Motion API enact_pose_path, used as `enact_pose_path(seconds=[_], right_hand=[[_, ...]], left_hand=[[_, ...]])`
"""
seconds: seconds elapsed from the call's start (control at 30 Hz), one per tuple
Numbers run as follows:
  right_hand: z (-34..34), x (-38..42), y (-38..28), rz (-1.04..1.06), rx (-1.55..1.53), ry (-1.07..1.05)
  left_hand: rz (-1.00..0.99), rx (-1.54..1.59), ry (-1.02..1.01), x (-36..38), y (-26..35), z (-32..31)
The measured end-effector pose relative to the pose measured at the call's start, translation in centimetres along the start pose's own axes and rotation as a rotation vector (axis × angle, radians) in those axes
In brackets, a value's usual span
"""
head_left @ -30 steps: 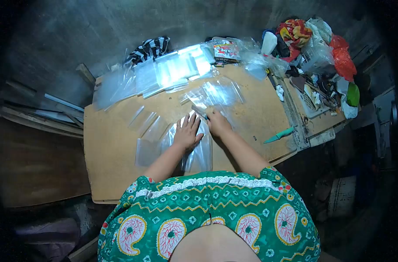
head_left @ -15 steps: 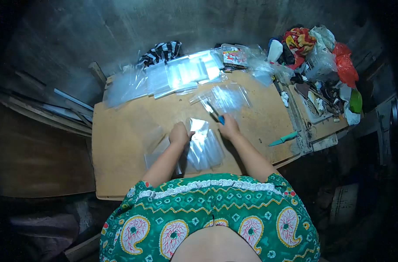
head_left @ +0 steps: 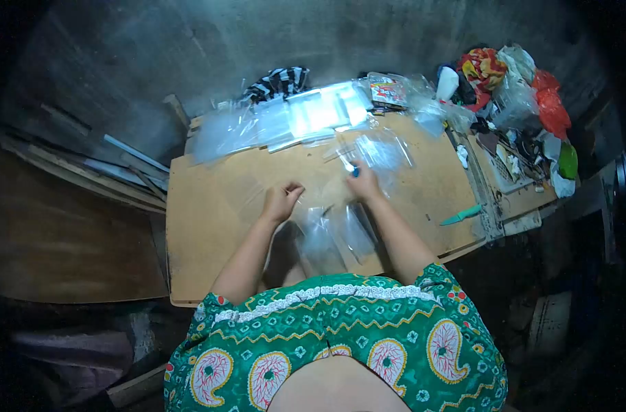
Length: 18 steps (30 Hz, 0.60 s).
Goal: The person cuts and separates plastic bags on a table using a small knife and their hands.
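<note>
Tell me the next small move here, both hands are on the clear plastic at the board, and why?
Probably lay the sheet flat first. The left hand pinches the clear plastic sheet, which looks lifted and rumpled above the wooden board. The right hand grips a blue-handled cutter, its blade pointing away. Cutting a slack sheet would likely go crooked.

A wooden tabletop [head_left: 210,226] stands against a grey concrete wall [head_left: 155,62] at twelve o'clock (dim light); planks [head_left: 93,172] lean at nine.
</note>
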State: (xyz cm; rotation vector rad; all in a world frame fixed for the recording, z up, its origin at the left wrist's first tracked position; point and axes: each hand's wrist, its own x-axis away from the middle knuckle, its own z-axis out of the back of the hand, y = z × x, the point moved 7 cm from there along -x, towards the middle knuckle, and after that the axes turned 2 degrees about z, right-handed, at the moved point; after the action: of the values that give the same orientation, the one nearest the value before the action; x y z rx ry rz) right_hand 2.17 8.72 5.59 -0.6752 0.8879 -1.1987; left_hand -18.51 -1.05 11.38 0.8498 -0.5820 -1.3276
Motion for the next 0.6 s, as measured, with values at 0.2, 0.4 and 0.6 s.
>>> enact_pose_path(seconds=[0.2,0.4,0.6], right_hand=[[6.0,-0.4,0.3,-0.206,0.332,0.144],[-1.1,9.6,-1.8,-0.111,0.353,-0.523],[-10.0,13.3,-6.4,0.086,0.111,-0.514]], left_hand=[[0.106,0.385,0.448,-0.5,-3.3,14.9],[0.215,0.534,1.104,4.3,-6.7,33.0],[0.036,0.634,1.218,7.4,-1.2,36.7]])
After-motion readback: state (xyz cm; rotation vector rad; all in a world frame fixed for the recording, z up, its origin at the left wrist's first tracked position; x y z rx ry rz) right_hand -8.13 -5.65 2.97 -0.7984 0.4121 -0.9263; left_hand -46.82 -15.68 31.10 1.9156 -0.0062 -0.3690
